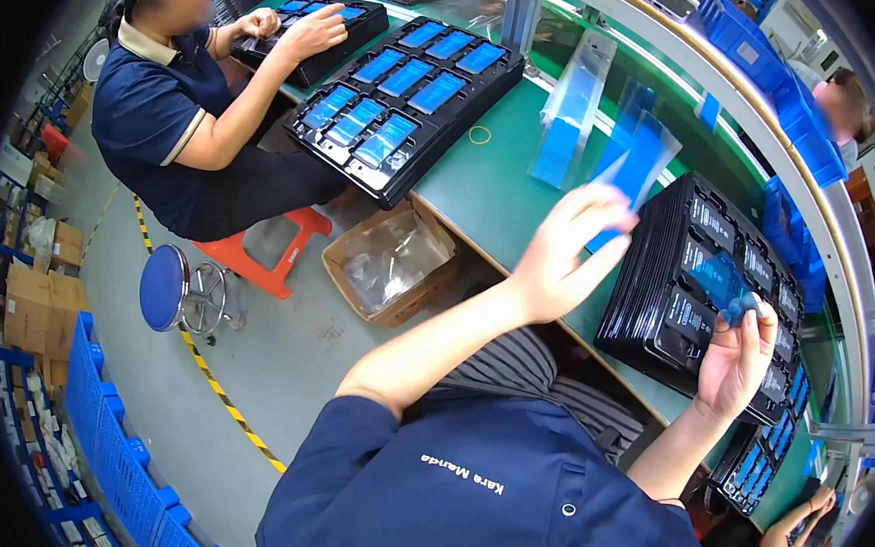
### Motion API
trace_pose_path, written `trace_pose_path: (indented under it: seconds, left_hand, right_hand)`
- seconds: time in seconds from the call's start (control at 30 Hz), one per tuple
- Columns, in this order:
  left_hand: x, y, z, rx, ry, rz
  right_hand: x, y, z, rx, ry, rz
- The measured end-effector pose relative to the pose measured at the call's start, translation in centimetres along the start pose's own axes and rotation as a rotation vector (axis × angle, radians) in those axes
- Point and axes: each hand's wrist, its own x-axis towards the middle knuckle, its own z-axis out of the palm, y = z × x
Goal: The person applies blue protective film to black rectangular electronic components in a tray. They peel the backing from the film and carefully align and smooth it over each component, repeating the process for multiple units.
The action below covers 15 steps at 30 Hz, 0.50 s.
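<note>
My right hand (738, 360) pinches a small translucent blue film (720, 278) between thumb and fingertips. The film hangs over a stack of black trays (649, 296), whose top tray holds several dark flat pieces with pale print (682, 311). To the left, my left hand (569, 255), slightly blurred, is raised with thumb and fingers apart. It is beside the blue film strips (641, 166) lying on the green bench top (469, 211); whether it touches them I cannot tell. Another clear-and-blue strip (569, 130) lies farther back.
At the left, a seated co-worker (182, 109) handles another black tray (348, 33). Between us stands a tray stack (407, 95) with blue-covered pieces. A cardboard box (387, 262) and a blue stool (165, 287) are on the floor. Blue bins (760, 63) line the far rail; another person's hand (822, 501) is lower right.
</note>
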Motion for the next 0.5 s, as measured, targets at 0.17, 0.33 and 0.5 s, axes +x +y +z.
trace_pose_path:
  seconds: [0.17, 0.33, 0.5]
  left_hand:
    - [6.7, -6.9, 8.3, -0.003, -0.086, -0.241]
    - [6.6, -10.2, 12.5, -0.594, -0.137, -0.383]
    - [6.2, -10.2, 12.8, -0.412, -0.115, -0.307]
  right_hand:
    - [-0.2, -0.3, 0.4, 0.074, -0.004, 0.012]
    - [-0.5, -0.8, 0.4, 0.037, 0.013, 0.021]
    - [0.0, -1.7, -0.2, -0.174, 0.062, 0.048]
